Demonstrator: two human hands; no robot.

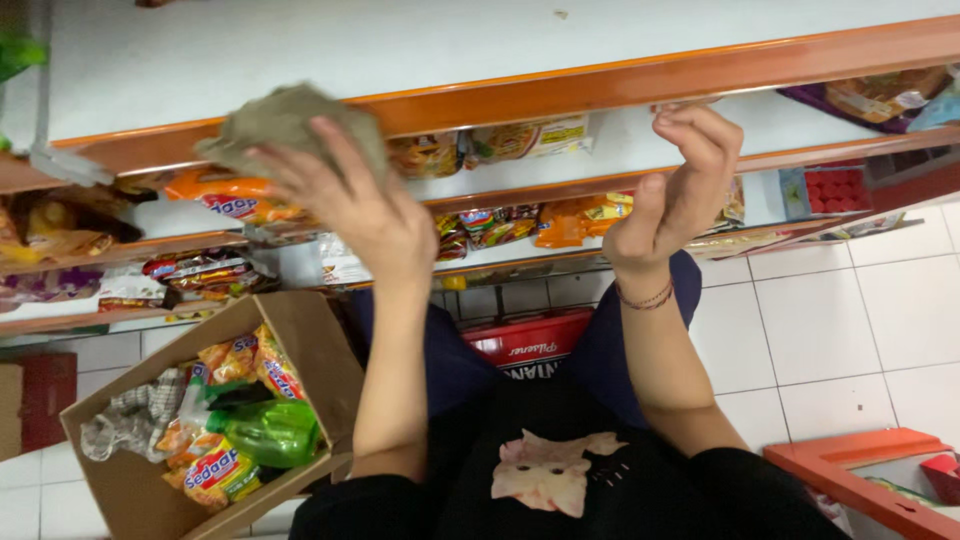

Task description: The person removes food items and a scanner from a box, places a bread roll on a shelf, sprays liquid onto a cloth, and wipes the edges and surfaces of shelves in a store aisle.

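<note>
My left hand [375,215] squeezes the rag [290,125] on the orange shelf edge [600,85] | right hand [680,190] holds nothing, fingers curled, palm up | worry: rag may slip into the box [300,330] below my left fingers | worry: my arm may knock the noodle packs [520,140] behind the rag

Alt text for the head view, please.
A person's left hand presses a grey-green cloth to the orange edge of a white shelf; the right hand is raised, empty. A cardboard box of snack packets sits lower left.
</note>
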